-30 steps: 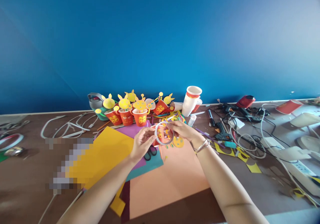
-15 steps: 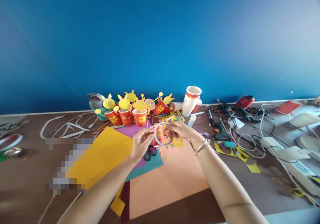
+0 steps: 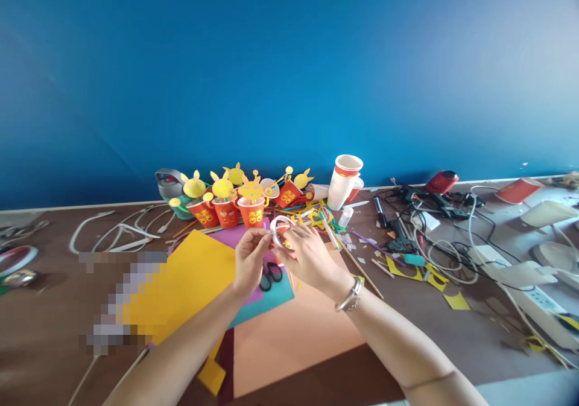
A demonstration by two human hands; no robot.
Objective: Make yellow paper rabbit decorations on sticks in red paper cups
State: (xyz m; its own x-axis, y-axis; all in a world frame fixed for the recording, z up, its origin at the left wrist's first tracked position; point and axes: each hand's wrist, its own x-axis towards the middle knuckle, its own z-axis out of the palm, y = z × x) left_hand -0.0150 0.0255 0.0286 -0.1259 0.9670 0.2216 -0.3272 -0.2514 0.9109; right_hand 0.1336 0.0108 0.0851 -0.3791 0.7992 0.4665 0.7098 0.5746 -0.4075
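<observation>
A thin white ring that looks like a roll of tape [image 3: 274,230] is held up over the coloured paper. My left hand [image 3: 250,258] pinches its left edge between thumb and fingers. Curled over its right side is my right hand [image 3: 314,256], with a bracelet on the wrist, hiding part of the ring. A red paper cup shows partly behind the ring. Black-handled scissors [image 3: 271,276] lie just below, on teal paper [image 3: 265,306]. Peach paper [image 3: 289,345] is spread under my right hand, and yellow paper [image 3: 185,282] lies left of my left hand.
Red paper cups [image 3: 252,213] with yellow animal faces line the wall. A tall stack of white cups [image 3: 345,183] stands to their right. Glue guns [image 3: 400,237], tangled cables and a power strip [image 3: 538,303] crowd the right side. White cables [image 3: 131,228] lie on the left.
My right hand has turned over and shifted left, covering more of the ring. The ring has moved slightly left and turned. The yellow face cut-out beneath my right hand is now hidden.
</observation>
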